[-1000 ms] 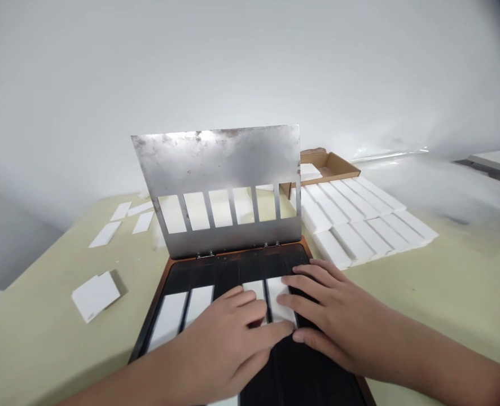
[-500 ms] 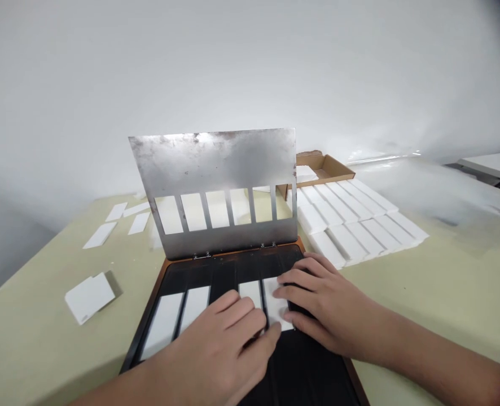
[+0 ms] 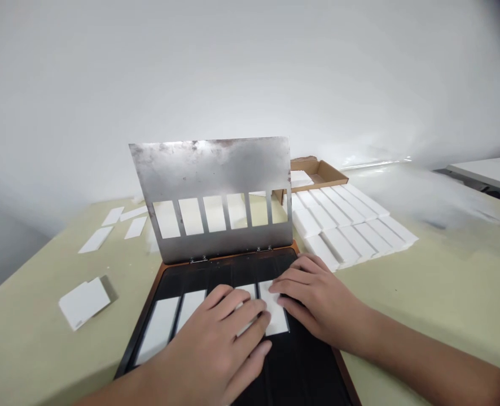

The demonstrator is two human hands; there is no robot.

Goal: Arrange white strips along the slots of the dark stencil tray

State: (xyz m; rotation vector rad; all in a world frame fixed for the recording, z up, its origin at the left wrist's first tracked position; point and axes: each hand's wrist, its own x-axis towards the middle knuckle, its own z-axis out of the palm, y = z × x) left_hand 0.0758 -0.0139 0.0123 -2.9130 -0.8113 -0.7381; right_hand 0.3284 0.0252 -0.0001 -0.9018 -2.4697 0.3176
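A black jig bed (image 3: pixel 305 366) with a brown rim lies in front of me, its metal stencil plate (image 3: pixel 216 166) raised on hinges at the back. Several white rectangular pieces rest side by side in its slots. The rightmost white piece (image 3: pixel 277 322) lies flat under the fingertips of my right hand (image 3: pixel 324 299), whose fingers are stretched out over its right side. My left hand (image 3: pixel 227 335) spreads over the neighbouring pieces, fingers apart, its fingertips at the left edge of that same piece. It partly covers the middle slots. At the far left of the bed, another white piece (image 3: pixel 160 327) shows.
Rows of stacked white pieces (image 3: pixel 347 223) stand at the right, before an open cardboard box (image 3: pixel 326 172). Loose white strips (image 3: pixel 96 239) and a small white stack (image 3: pixel 84 301) lie on the left of the pale green table (image 3: pixel 428 316). Clear plastic film (image 3: pixel 419 194) lies at back right.
My left hand's fingers have spread and its thumb has come off the rightmost piece. My right hand has shifted slightly left on it. The whole view has moved a little.
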